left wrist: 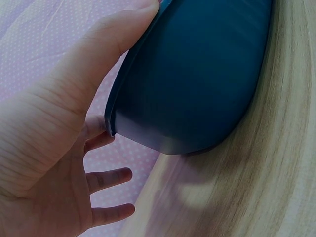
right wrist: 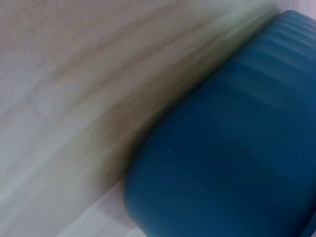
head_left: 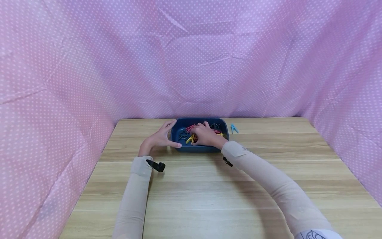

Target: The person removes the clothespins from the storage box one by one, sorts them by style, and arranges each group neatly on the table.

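Note:
A dark blue plastic bin [head_left: 198, 149] stands at the back of the table. My left hand [head_left: 162, 136] holds its left end, thumb on the near rim and fingers towards the far side. In the left wrist view the thumb touches the bin's rim [left wrist: 112, 94], while some fingers are spread apart from it. My right hand [head_left: 206, 135] reaches into the bin among red clothespins [head_left: 190, 128] and yellow clothespins [head_left: 190, 139]. Its fingertips are partly hidden, so a grip on any piece cannot be made out. The right wrist view shows only the bin's outer wall [right wrist: 222, 148] and tabletop.
A light blue clothespin [head_left: 234, 128] lies on the wooden table [head_left: 191, 192], right of the bin. Inside the bin are dark, round, spoked-looking pieces [head_left: 183, 134]. A pink dotted cloth [head_left: 203, 66] hangs behind the table and along both sides.

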Demonstrator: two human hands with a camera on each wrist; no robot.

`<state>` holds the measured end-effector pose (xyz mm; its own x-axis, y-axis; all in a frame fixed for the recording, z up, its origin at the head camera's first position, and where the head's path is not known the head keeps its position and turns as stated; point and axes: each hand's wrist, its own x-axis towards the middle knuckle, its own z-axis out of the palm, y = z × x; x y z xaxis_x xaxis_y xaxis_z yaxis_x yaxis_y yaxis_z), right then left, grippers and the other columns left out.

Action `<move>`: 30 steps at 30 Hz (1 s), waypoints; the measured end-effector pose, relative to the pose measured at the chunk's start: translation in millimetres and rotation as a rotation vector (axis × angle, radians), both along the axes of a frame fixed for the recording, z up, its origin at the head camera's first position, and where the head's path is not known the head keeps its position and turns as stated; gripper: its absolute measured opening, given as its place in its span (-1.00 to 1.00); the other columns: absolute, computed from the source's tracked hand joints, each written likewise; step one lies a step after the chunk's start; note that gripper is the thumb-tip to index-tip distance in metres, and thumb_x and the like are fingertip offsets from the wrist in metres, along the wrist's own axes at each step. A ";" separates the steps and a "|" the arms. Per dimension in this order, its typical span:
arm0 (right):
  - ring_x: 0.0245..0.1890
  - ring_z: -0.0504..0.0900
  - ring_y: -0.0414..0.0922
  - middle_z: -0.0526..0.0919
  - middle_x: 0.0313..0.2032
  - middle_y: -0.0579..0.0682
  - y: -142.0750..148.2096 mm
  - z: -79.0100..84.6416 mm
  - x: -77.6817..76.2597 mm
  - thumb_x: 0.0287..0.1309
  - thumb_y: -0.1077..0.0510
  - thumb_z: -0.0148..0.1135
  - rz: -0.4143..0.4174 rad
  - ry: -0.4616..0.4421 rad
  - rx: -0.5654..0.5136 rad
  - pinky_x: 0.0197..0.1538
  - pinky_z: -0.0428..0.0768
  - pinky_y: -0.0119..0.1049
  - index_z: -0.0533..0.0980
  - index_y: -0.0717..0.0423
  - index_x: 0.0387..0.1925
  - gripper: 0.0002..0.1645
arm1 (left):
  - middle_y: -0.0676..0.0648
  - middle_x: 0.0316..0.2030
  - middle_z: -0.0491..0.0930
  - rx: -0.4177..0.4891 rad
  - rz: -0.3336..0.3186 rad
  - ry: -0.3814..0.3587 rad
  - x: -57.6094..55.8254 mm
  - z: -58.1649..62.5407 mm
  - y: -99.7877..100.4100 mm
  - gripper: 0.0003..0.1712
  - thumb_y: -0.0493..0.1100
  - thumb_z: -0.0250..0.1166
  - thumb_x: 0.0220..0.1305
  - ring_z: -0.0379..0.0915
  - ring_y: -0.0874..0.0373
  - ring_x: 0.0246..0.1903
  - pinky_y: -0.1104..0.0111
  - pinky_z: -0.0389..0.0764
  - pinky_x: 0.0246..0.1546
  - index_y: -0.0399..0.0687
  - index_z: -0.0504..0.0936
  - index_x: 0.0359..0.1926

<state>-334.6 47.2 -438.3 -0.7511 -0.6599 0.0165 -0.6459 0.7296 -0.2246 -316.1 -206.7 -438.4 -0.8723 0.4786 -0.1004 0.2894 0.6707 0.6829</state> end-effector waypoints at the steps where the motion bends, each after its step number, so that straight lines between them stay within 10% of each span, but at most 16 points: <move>1: 0.06 0.51 0.01 0.73 0.05 0.02 0.4 -0.1 0.4 0.11 -0.07 0.54 0.002 -0.004 -0.012 0.27 0.27 0.08 0.67 0.11 0.07 -0.45 | -0.12 0.61 -0.19 -0.001 -0.001 0.000 0.2 0.4 0.2 0.44 0.24 0.58 0.02 -0.17 -0.16 0.58 -0.17 0.05 0.54 0.04 -0.19 0.66; 16: 0.14 0.50 0.00 0.71 0.11 -0.02 12.5 4.8 -2.5 0.10 0.01 0.54 0.016 -0.040 -0.149 0.26 0.30 0.09 0.69 0.04 0.08 -0.50 | -0.10 0.63 -0.26 0.017 -0.008 0.010 0.3 -0.2 0.5 0.45 0.23 0.58 0.03 -0.27 -0.15 0.61 -0.18 0.02 0.54 -0.01 -0.21 0.65; 30: 0.19 0.51 0.08 0.68 0.12 0.08 47.4 44.4 -1.8 0.06 0.07 0.53 0.002 0.090 -0.251 0.24 0.37 0.15 0.65 0.14 0.11 -0.45 | -0.11 0.63 -0.25 -0.004 -0.015 0.033 -0.5 -1.5 -0.2 0.45 0.22 0.58 0.03 -0.26 -0.15 0.60 -0.15 0.01 0.55 0.00 -0.21 0.66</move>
<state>-336.3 94.6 -393.9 -0.7382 -0.6280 0.2463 -0.6726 0.6574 -0.3399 -316.6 -206.9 -439.9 -0.8680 0.4910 -0.0740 0.3215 0.6692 0.6699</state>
